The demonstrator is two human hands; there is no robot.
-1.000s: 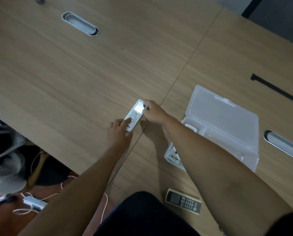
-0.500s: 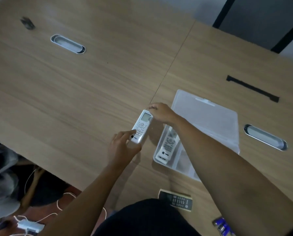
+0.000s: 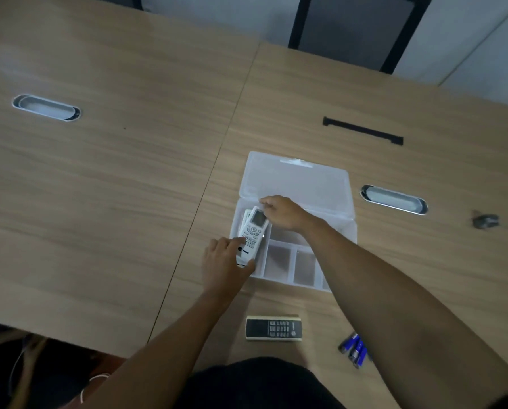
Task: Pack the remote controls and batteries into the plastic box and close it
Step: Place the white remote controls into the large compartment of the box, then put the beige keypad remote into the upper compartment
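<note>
A clear plastic box (image 3: pixel 288 277) lies open on the wooden table, its lid (image 3: pixel 300 184) folded back flat. I hold a white remote (image 3: pixel 253 235) over the box's left compartment. My left hand (image 3: pixel 224 265) grips its near end and my right hand (image 3: pixel 280 212) pinches its far end by the screen. Another white remote (image 3: pixel 246 217) lies under it in that compartment, mostly hidden. A dark remote with a cream rim (image 3: pixel 274 328) lies on the table in front of the box. Blue batteries (image 3: pixel 354 349) lie to its right, beside my right forearm.
Two oval metal cable ports (image 3: pixel 46 107) (image 3: pixel 393 199) are set in the tabletop. A black strip (image 3: pixel 362 130) lies behind the box, and a small dark object (image 3: pixel 485 220) sits far right. The box's small front compartments (image 3: pixel 304 267) hold nothing.
Both hands have carried the white remote from the table seam to the right, over the box's left compartment. The camera has tilted up and right, bringing the batteries into view.
</note>
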